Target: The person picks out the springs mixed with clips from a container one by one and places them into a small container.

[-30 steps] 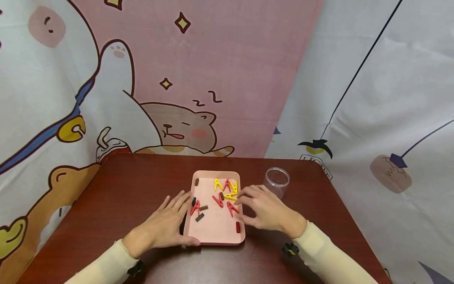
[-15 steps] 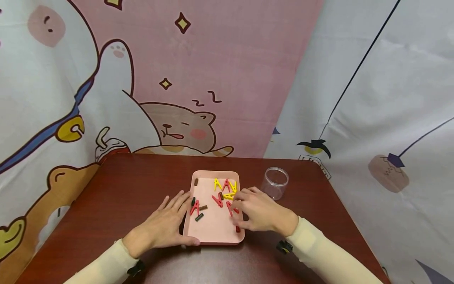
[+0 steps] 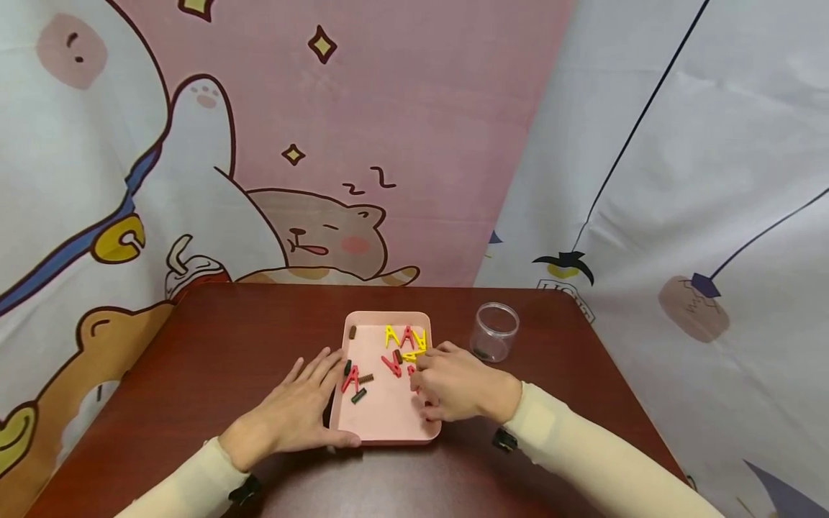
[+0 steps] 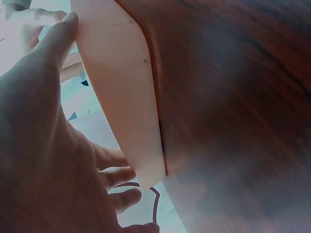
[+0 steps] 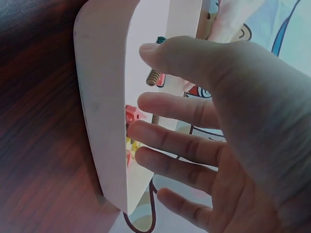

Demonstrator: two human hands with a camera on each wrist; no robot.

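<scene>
A pink tray (image 3: pixel 387 428) lies on the table with red clips (image 3: pixel 391 366), yellow clips (image 3: pixel 391 336) and several small ribbed pieces like springs, one of them dark green (image 3: pixel 359 396). My left hand (image 3: pixel 291 406) rests along the tray's left side, fingers straight, thumb at the front rim; the left wrist view shows the tray wall (image 4: pixel 121 92) beside the thumb. My right hand (image 3: pixel 460 385) reaches over the right rim, covering part of a red clip and hiding the dark red ribbed piece. In the right wrist view its fingers (image 5: pixel 175 138) stand apart from the thumb, holding nothing visible.
A clear round jar (image 3: pixel 495 331) stands on the brown table (image 3: pixel 259 324) behind the right hand. A cartoon-printed cloth (image 3: pixel 414 144) hangs behind the table's far edge.
My right hand has moved left and slightly lower over the tray, covering the dark red ribbed piece. The left hand stays on the tray. The head view has shifted a little.
</scene>
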